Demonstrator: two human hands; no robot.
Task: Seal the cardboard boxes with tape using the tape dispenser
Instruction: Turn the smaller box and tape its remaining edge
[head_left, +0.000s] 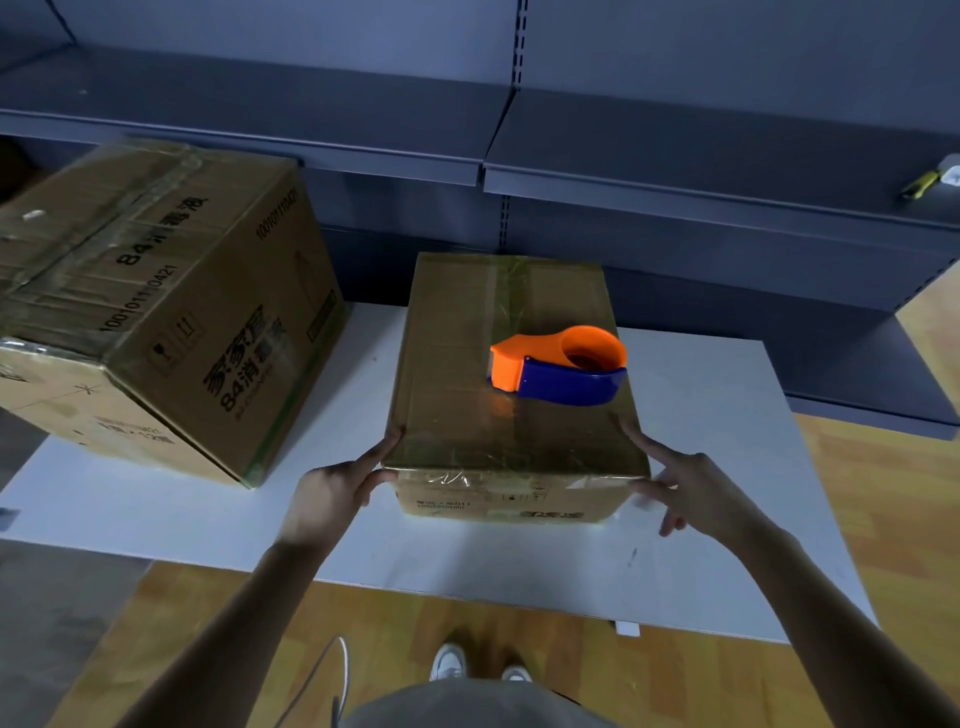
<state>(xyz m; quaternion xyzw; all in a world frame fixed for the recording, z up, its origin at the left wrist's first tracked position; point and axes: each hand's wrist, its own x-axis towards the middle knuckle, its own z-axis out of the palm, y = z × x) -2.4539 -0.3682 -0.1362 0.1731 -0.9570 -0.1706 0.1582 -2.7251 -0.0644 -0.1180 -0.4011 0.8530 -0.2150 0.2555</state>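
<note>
A small cardboard box (467, 374) lies flat on the white table (701, 467), with clear tape along its top seam. An orange and blue tape dispenser (558, 366) rests on the box's top, right of the middle. My left hand (337, 493) grips the near left corner of this box, thumb on top. My right hand (691, 488) holds the near right corner, fingers against the side. A larger cardboard box (171, 306) with printed black characters sits at the table's left, its top wrapped in tape.
Dark grey metal shelves (675, 171) run behind the table. A small yellow and white object (930, 179) lies on the right shelf. Wooden floor shows on the right and below, with my shoes (478, 662) near the table's front edge. A thin cable (332, 670) hangs by my body.
</note>
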